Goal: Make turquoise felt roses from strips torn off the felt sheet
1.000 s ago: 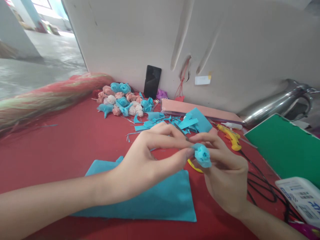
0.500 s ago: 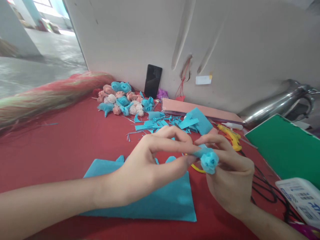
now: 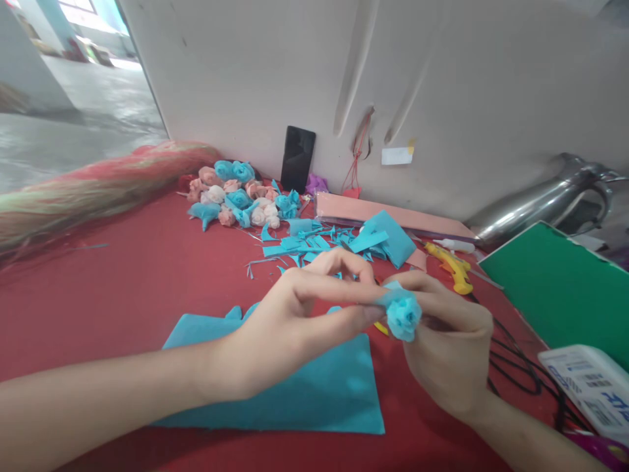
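Observation:
Between my two hands is a small blue paper rose (image 3: 403, 316), its layered petals facing me. My left hand (image 3: 299, 321) pinches a petal at the rose's left side between thumb and forefinger. Closed around the base of the rose, my right hand (image 3: 449, 341) holds it from the right; its fingertips are partly hidden behind the flower. Under my left hand and forearm lies a sheet of blue paper (image 3: 314, 393), with some cut blue petal pieces (image 3: 234, 313) at its far edge. Part of something yellow (image 3: 381, 328) shows below the rose.
Blue paper scraps (image 3: 309, 244) and a pile of finished paper roses (image 3: 238, 196) lie farther back. A phone (image 3: 297, 158) leans on the wall. To the right are a yellow glue gun (image 3: 452, 267), a green board (image 3: 560, 288), a white box (image 3: 587, 387) and black cable (image 3: 521, 373).
The rose and both hands have shifted slightly left in view, the right hand a little more. The rose is turned slightly, and both hands keep their grip on it.

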Demonstrator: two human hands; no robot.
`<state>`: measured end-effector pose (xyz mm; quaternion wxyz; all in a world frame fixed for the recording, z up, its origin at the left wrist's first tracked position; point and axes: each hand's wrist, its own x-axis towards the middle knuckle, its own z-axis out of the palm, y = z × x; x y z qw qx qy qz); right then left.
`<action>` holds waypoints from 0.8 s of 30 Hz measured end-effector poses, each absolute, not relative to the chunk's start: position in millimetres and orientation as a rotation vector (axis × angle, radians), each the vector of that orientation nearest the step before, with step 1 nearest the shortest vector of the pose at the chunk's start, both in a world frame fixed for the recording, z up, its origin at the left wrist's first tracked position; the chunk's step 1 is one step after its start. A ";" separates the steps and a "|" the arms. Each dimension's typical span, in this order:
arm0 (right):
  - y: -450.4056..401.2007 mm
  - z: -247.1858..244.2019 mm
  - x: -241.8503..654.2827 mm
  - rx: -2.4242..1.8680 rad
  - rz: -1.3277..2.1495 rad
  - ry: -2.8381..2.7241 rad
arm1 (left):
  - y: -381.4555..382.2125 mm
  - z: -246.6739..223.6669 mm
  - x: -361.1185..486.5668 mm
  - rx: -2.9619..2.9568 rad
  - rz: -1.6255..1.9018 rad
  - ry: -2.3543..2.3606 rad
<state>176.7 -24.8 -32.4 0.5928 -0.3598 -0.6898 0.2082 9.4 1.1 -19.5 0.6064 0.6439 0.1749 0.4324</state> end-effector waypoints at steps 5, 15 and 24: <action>-24.1 -34.0 177.4 -0.833 0.477 -1.598 | 2.5 -23.6 10.6 1.408 0.952 0.366; -22.9 -33.9 175.6 -0.869 0.488 -1.552 | 5.1 -25.5 12.8 1.335 0.961 0.375; -21.2 -35.3 175.8 -0.876 0.473 -1.513 | 4.0 -28.8 11.9 1.253 0.865 0.349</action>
